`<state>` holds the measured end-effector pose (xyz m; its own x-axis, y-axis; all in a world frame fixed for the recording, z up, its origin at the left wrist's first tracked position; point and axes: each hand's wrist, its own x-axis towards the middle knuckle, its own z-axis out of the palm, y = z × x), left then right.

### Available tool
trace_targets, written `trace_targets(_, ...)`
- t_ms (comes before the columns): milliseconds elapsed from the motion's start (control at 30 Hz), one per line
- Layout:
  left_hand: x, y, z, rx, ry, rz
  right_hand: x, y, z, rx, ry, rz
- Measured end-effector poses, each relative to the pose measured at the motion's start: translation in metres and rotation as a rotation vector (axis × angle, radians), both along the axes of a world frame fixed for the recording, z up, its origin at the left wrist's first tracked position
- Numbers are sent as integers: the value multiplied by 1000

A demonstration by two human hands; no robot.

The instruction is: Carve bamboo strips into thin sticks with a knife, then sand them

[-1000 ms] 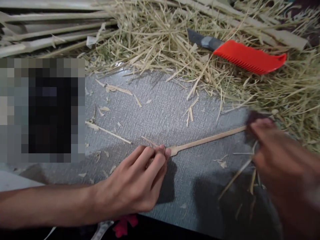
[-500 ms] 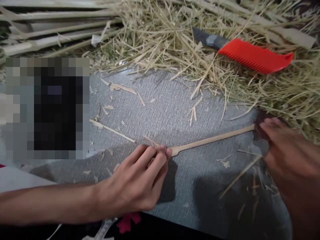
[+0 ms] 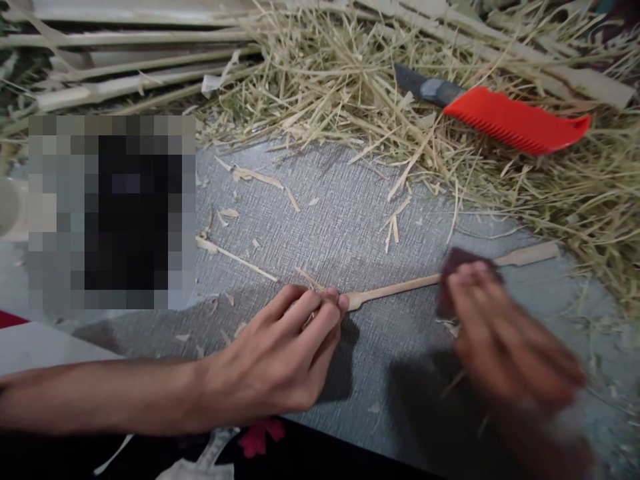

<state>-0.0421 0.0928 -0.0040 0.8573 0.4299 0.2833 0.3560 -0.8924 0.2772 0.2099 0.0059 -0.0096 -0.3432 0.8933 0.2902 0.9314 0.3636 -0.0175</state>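
Note:
A slim bamboo stick with flat, wider ends lies slantwise low over the grey surface. My left hand pinches its near end between thumb and fingertips. Partway along, a dark maroon piece of sandpaper sits over the stick, pressed by the fingers of my right hand, which is blurred by motion. Beyond the sandpaper, the stick's pale paddle-like far end shows. Beside my left fingertips a thin sliver sticks out; whether it is held I cannot tell.
A knife with a red handle rests on a heap of straw-like shavings at the back. Split stalks lie at back left. Loose slivers are scattered over the grey table surface. A pixelated patch hides the left side.
My right hand has slid the sandpaper leftward along the stick, uncovering its far end. My left hand keeps its pinch on the near end. The whole view has shifted slightly.

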Motion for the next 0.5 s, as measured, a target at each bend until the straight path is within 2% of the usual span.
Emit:
trace_targets(33,0,-1,0,-11,8,5,-7,0,1,-37,-62,71)
trace_targets(100,-1,-3,-1,-33,30,20,-21,0,4,-96,-24,145)
trace_targets(233,-2,-5,0,-84,60,39,-39,4,7,-46,-25,42)
trace_targets(367,-4,-5,0,-117,7,44,-44,7,7,-93,23,145)
trace_targets(500,-4,-6,-1,-93,-19,59,-47,3,7,-95,-4,69)
